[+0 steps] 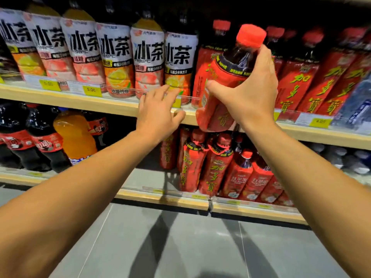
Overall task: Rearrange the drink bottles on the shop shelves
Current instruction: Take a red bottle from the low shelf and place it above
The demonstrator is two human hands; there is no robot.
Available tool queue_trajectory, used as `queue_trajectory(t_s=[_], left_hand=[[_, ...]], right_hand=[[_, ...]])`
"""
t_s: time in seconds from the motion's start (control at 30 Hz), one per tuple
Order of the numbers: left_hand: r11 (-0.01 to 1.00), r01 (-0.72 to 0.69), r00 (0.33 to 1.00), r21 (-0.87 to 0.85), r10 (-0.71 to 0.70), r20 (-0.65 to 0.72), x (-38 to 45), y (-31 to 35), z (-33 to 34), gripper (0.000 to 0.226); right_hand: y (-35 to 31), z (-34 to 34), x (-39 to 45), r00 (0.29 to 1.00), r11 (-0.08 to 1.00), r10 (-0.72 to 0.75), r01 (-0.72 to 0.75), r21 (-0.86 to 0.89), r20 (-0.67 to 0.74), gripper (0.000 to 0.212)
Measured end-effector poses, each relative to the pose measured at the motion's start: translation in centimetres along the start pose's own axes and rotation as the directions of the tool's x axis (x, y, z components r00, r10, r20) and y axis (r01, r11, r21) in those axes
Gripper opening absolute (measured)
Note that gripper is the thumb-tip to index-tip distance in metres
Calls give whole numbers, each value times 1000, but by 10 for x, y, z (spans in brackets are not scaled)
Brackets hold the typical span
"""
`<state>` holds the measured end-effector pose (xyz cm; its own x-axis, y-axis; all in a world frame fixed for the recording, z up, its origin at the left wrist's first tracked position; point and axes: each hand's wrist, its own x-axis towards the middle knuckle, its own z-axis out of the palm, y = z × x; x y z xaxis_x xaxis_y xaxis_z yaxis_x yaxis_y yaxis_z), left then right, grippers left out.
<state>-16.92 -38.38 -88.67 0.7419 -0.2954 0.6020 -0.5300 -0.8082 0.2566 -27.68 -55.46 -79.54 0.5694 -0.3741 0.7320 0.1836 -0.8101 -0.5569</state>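
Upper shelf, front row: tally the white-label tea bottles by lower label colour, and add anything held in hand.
White-label plastic tea bottles with orange lemon-print band: 3
White-label plastic tea bottles with pink band: 3
Red-label, red-capped plastic bottle in the right hand: 1
Total: 7

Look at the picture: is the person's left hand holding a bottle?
No: the left hand rests empty on the wooden shelf edge, while the right hand grips the red-capped, red-labelled plastic bottle.

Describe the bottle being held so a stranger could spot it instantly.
Start at the upper wooden shelf, then go right past the white-labelled tea bottles. The red-labelled bottle with a red cap is gripped by the right hand. Unlike its upright red neighbours, it is tilted, off the shelf.
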Motion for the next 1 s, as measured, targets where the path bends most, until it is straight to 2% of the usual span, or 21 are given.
queue_trajectory(t_s=[0.07, 0.17, 0.63, 0.8, 1.0], left_hand=[[994, -19, 999, 104, 14, 49, 0, -1, 8, 65], [986, -43, 998, 162, 34, 55, 2, -2, 17, 64], [977, -111, 992, 184, 119, -36, 4, -19, 34, 64], [978, -112, 992, 178, 120, -38, 3, -18, 33, 64], [978, -115, 991, 171, 125, -49, 2, -20, 33, 64]], right_hand=[[-7, 1, 10, 999, 1000, -19, 19, 0, -29, 95], [-12, 6, 19, 996, 999, -37, 38, 14, -78, 97], [-9, 48, 43, 987, 999, -37, 38, 7, -158, 99], [-14, 68, 56, 985, 1000, -1, -1, -12, -173, 101], [-13, 90, 72, 989, 981, 121, -132, -144, -88, 97]])
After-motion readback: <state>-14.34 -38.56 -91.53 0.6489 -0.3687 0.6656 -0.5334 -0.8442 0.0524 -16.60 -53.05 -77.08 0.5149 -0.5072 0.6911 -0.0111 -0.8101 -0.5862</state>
